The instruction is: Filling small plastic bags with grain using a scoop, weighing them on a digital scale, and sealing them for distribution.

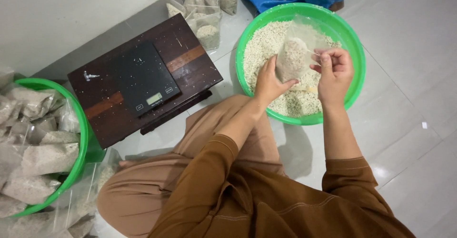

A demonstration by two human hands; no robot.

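Left hand (269, 81): cups the lower side of a clear plastic bag (294, 52), fingers wrapped around its grain-filled bottom.
Right hand (334, 68): pinches the bag's upper edge at 3 o'clock of the bag, fingers closed on the plastic.
Bag: partly filled with pale grain, held over the green basin (354, 40).
Basin: on the tiled floor at 1 o'clock, holding loose grain.
Scale (143, 78): black, on the dark wooden counter (190, 61) at 10 o'clock.
Second green basin (82, 138): at 9 o'clock, piled with filled bags.
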